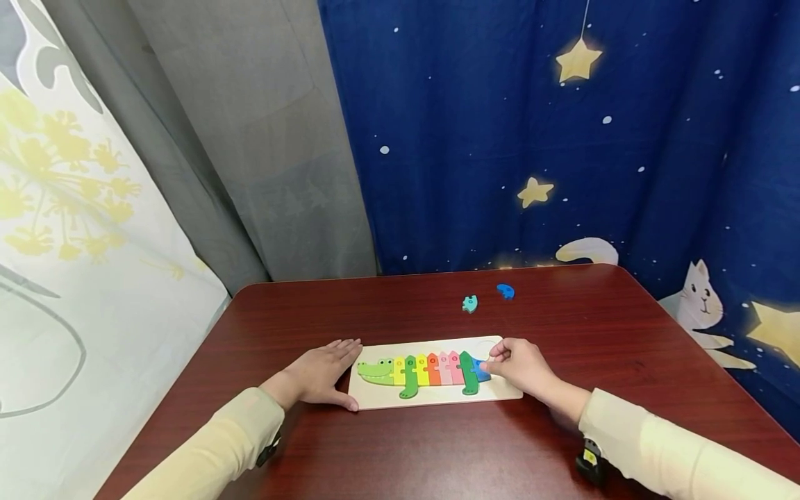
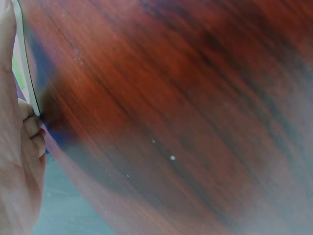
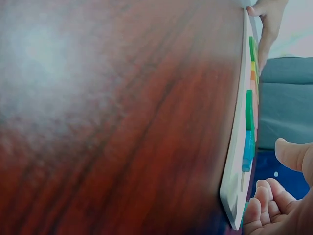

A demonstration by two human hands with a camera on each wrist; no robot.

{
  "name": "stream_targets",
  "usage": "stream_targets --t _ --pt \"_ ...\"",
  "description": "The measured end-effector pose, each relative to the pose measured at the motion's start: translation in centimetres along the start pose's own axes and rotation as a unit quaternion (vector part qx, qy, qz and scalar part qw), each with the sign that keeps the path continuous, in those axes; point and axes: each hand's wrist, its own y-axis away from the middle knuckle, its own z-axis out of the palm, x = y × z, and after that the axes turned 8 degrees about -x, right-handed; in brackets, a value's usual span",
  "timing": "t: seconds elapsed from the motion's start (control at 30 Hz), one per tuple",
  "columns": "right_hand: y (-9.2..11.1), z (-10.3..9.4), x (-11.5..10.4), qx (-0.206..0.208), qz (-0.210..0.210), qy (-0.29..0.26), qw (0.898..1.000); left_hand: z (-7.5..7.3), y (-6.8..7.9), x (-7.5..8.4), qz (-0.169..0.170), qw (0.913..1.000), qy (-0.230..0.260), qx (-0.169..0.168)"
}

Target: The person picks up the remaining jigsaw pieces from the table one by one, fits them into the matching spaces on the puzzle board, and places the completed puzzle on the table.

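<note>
A pale wooden puzzle board (image 1: 437, 401) lies on the table with a crocodile of coloured pieces in it. The green head (image 1: 376, 373) is at the left; yellow, green, orange and pink pieces follow. My left hand (image 1: 325, 371) braces the board's left end, thumb at the near corner and straight fingers at the far one. Over the board's right end is my right hand (image 1: 521, 368), its thumb by the blue piece (image 1: 480, 370) beside the green hind leg (image 1: 469, 375). In the right wrist view, thumb and bent fingers stand apart with nothing visible between them.
A loose teal piece (image 1: 470, 303) and a loose blue piece (image 1: 505, 291) lie beyond the board, towards the back edge of the dark red wooden table (image 1: 387, 458). Behind the table hang a grey curtain (image 1: 294, 208) and a blue starry curtain (image 1: 450, 173).
</note>
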Motion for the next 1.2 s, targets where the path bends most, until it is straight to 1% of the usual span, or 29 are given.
stream_targets --t 0.27,0.47,0.6,0.7,0.97,1.2 --pt "-0.7 -0.7 -0.2 0.016 0.011 0.004 1.000 0.0 0.0 0.0 -0.002 1.0000 -0.002 -0.001" --pt "-1.5 -1.3 -0.3 0.034 0.007 0.012 0.999 0.0 0.0 -0.1 -0.003 1.0000 -0.002 0.000" --pt "-2.0 -1.7 -0.4 0.043 0.008 0.011 0.999 0.1 0.0 -0.1 0.001 1.0000 0.001 0.006" --pt "-2.5 -1.8 -0.4 0.049 0.011 0.008 0.999 0.1 0.0 0.0 -0.001 1.0000 0.001 0.003" --pt "-4.3 -2.2 0.0 0.067 0.005 0.001 0.998 0.1 -0.1 0.0 -0.006 1.0000 0.000 -0.002" --pt "-6.1 -2.4 0.6 0.059 -0.014 -0.015 0.998 0.0 0.1 0.1 -0.005 1.0000 0.005 -0.001"
